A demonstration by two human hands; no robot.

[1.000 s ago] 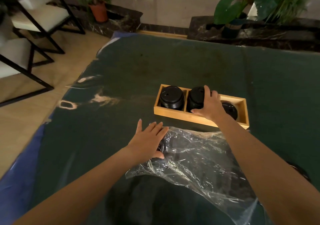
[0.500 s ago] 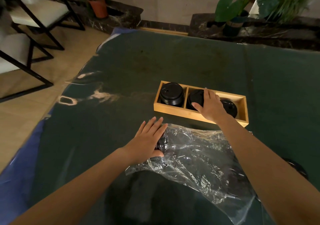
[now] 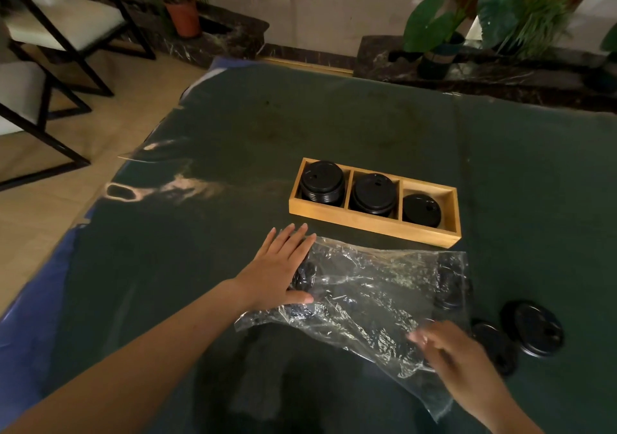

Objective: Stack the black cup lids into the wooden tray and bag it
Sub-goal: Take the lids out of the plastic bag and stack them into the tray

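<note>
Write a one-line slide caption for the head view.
Left hand pins clear bag; right hand reaches near loose lids; wooden tray holds lid stacks.

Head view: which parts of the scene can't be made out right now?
- Right hand: motion-blurred, so its grip is unclear.
- Lids under the plastic bag: the crinkled film's glare hides their count.
- Lid stacks in the wooden tray: dim, edges merge; number per stack unreadable.
- Left hand: its palm hides whatever lies beneath.
</note>
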